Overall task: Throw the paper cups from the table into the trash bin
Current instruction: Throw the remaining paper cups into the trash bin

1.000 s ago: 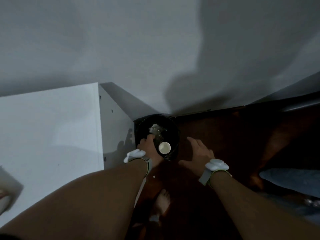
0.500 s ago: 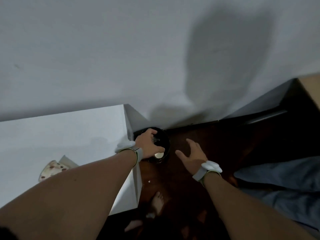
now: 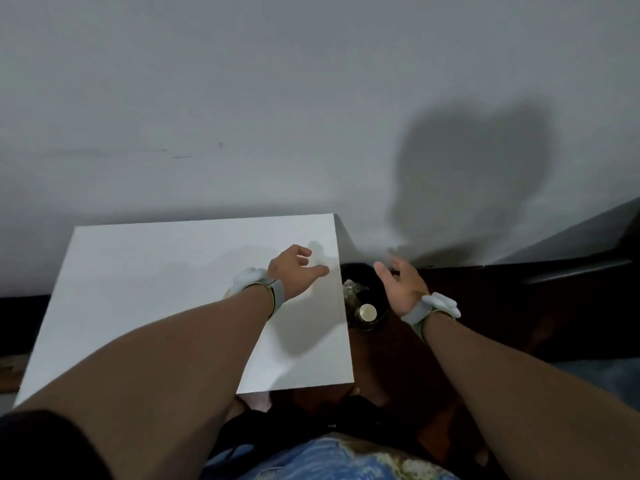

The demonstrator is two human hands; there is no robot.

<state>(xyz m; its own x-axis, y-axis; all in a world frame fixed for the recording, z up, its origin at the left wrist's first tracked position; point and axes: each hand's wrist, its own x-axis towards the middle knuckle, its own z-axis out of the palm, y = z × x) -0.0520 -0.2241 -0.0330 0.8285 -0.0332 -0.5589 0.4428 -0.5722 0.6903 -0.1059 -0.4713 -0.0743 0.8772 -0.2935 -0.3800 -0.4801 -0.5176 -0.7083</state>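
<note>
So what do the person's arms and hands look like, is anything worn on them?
Both forearms are bare, with no sleeves reaching the wrists. The left hand and right hand wear no gloves. Each wrist carries a grey strap with a thin yellow-green edge and a lumpy white piece on top: the left wristband and the right wristband. No cables or rings show.

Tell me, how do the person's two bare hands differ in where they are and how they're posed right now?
The left hand hangs over the white rectangular table, near its right edge; the right hand is off the table, beside the black round trash bin on the dark floor. The left hand's fingers curl loosely, while the right hand's are spread wide. Both are empty and wear a pale grey wristband. A white paper cup already lies in the bin.
</note>
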